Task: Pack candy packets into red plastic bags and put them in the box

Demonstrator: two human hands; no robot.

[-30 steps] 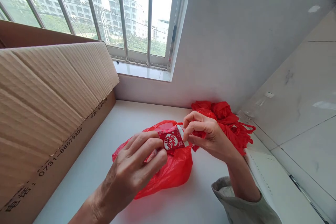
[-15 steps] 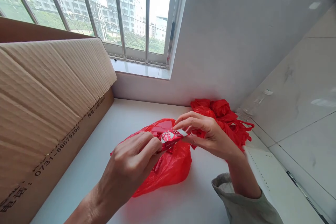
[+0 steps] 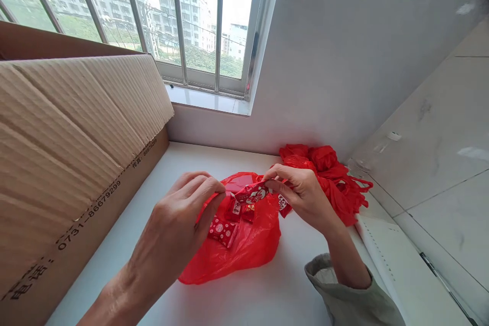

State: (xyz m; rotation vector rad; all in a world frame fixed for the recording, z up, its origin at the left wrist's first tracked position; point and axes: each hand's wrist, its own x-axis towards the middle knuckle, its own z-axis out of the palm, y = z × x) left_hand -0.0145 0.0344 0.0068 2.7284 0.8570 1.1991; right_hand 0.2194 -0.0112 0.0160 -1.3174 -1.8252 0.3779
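Note:
Over the red plastic bag (image 3: pixel 252 254), a small red snack packet (image 3: pixel 252 194) with white print is stretched between my two hands. My left hand (image 3: pixel 183 214) is closed, its thumb and forefinger pinching the packet's left end. The right end is gripped by the fingertips of my right hand (image 3: pixel 301 188). Several wrapped packets lie on the bag, among them a red one with round white prints (image 3: pixel 222 232). Another red-and-white packet (image 3: pixel 283 206) shows just below my right fingers.
A large cardboard box (image 3: pixel 87 122) with its flap folded out stands at the left. Bunched red plastic bags (image 3: pixel 336 178) lie against the back wall, beside a clear bottle (image 3: pixel 362 163). A barred window (image 3: pixel 198 25) is behind the white table (image 3: pixel 153 198).
My left hand has moved left and up a little, and the packet has turned and stretched between my hands. More of the packets on the bag now show.

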